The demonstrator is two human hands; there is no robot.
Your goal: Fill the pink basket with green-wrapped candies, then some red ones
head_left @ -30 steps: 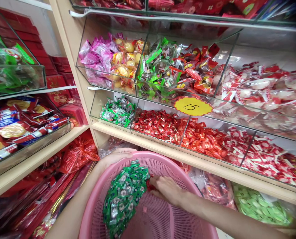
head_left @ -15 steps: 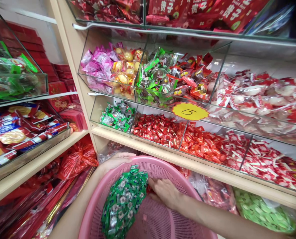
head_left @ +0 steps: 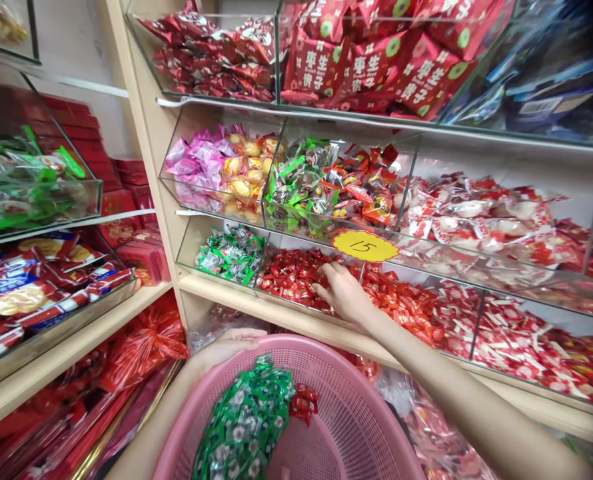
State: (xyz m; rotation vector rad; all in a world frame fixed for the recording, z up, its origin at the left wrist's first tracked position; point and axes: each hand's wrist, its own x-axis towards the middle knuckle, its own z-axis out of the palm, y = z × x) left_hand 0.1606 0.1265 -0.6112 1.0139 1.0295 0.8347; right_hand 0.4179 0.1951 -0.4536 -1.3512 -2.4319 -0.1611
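Note:
My left hand point(head_left: 234, 347) grips the far left rim of a pink plastic basket point(head_left: 361, 393), its fingers closed over the edge. Inside lie a bulging clear bag of green-wrapped candies point(head_left: 246, 420) and, beside it, a few red-wrapped candies point(head_left: 304, 403). My right hand point(head_left: 344, 293) reaches over the front edge of a shelf bin of small red-wrapped candies point(head_left: 291, 273). Its fingers and thumb are apart and curved over the candies, with nothing visibly held between them. The undersides of its fingertips are partly hidden.
Clear bin dividers and a wooden shelf edge point(head_left: 216, 290) run across the front. A yellow price tag point(head_left: 365, 247) hangs just above my right hand. Green-and-silver candies point(head_left: 231, 253) fill the bin to the left. Left stands another shelf with packaged biscuits point(head_left: 26, 287).
My right hand has moved from inside the basket up to the red candy bin. Red candies now show beside the green bag. The view has tilted up; my left hand stays on the rim.

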